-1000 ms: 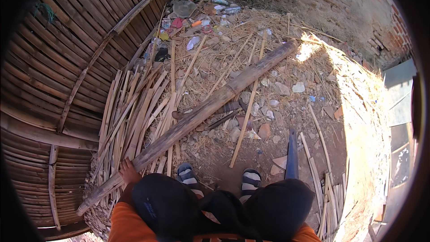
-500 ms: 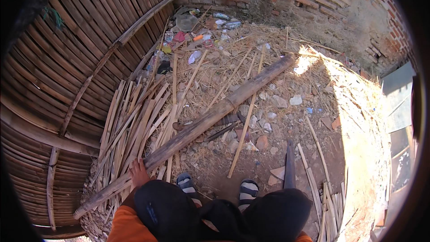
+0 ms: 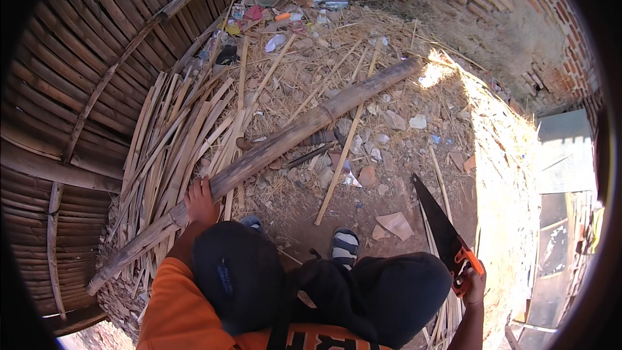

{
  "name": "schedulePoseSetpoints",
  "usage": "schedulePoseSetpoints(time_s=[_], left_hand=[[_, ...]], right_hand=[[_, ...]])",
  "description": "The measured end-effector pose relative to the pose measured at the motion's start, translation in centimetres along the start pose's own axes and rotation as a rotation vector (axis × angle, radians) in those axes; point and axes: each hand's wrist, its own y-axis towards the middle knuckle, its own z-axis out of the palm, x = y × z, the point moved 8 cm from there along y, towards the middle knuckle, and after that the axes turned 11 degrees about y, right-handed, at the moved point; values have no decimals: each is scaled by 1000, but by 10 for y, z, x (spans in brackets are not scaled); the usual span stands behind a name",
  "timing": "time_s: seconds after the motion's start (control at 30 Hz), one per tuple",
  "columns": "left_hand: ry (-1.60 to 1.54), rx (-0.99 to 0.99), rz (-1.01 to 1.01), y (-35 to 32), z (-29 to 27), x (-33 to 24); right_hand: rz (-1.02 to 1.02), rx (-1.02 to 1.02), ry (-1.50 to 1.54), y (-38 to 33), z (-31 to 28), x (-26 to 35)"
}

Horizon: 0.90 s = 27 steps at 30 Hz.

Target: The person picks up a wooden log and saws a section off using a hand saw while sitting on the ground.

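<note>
A long, weathered bamboo pole (image 3: pixel 311 120) lies slantwise over the ground, from the lower left up toward the wall. My left hand (image 3: pixel 201 202) is on its lower part, fingers curled over the near side; the underside of that grip is hidden. At the right, my right hand (image 3: pixel 476 282) is closed round the orange handle of a hand saw (image 3: pixel 435 217). The saw's dark blade slants up and to the left, apart from the pole. Beneath the pole's middle, another tool with a wooden handle (image 3: pixel 243 144) is partly covered.
Thin bamboo strips (image 3: pixel 184 123) are heaped at the left by a slatted bamboo wall (image 3: pixel 39 104). Straw, rubble and litter (image 3: pixel 275 6) spread toward a brick wall (image 3: pixel 512 0). My sandalled foot (image 3: pixel 345 246) stands near the pole. Pale panels (image 3: pixel 567 152) stand at the right.
My right hand has come into view at the right with the saw, whose blade has swung out and shows broadside. My left hand stays on the pole; the view has shifted somewhat.
</note>
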Motion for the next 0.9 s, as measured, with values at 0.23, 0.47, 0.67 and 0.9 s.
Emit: schedulePoseSetpoints(time_s=[0.23,0.47,0.67,0.9], left_hand=[[-25,202,-10,34,8,-4],[-56,203,-76,17,4,22],[-87,74,-7,15,7,8],[-133,88,-4,18,8,11]], right_hand=[[-149,154,-288,17,128,151],[-256,314,-195,1,262,145],[-203,441,-227,14,337,88],[-332,455,-413,30,350,71]])
